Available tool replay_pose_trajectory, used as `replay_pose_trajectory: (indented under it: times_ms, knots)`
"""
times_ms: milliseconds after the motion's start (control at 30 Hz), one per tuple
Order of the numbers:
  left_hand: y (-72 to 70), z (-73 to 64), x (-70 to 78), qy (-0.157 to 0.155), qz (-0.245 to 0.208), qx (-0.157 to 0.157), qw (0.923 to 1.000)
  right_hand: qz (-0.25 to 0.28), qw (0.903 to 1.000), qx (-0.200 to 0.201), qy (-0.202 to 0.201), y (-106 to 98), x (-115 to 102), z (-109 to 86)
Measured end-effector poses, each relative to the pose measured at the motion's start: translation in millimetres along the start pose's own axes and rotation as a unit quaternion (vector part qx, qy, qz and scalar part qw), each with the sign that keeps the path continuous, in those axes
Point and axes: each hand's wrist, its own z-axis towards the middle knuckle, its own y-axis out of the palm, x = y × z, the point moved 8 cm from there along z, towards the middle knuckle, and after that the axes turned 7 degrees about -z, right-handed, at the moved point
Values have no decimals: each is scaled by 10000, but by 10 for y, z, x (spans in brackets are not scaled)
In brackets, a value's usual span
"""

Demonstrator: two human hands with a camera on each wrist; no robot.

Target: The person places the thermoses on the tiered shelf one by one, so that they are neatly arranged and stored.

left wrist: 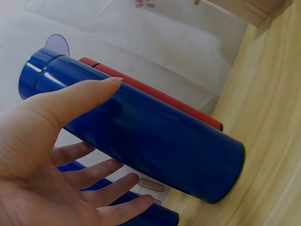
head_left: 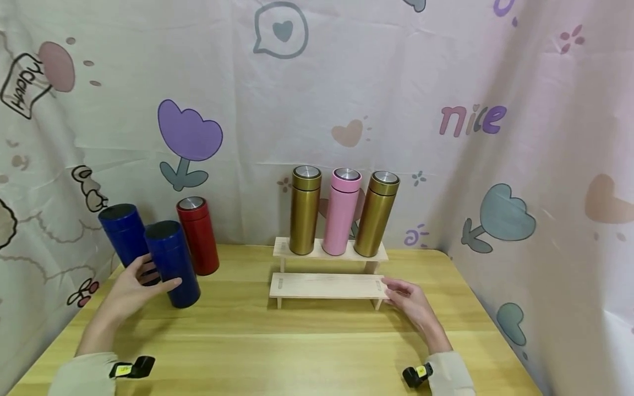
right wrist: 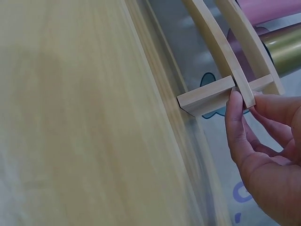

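My left hand (head_left: 136, 286) is at the front blue thermos (head_left: 173, 269), which stands upright on the table. In the left wrist view the thumb (left wrist: 89, 96) lies across the front of this thermos, while the other fingers stretch out, spread apart, along its far side. Behind them is a second blue thermos (head_left: 121, 231), partly hidden. My right hand (head_left: 410, 300) pinches the right end of the low front tier of a wooden stand (head_left: 324, 286); the right wrist view shows the board's edge between thumb and fingers. Nothing stands on that tier.
A red thermos (head_left: 199, 236) stands behind the front blue one. On the raised back tier (head_left: 281, 248) are a gold thermos (head_left: 305, 212), a pink thermos (head_left: 342, 214) and another gold thermos (head_left: 376, 217). A printed curtain (head_left: 238, 110) hangs behind the wooden table (head_left: 277, 352).
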Motion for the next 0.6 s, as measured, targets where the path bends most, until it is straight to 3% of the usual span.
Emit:
replay_pose_trajectory:
  times_ms: [600]
  knots:
    - [135, 56, -159, -73, -195, -115, 9997, 21, 9999, -136, -42, 0, -20, 10]
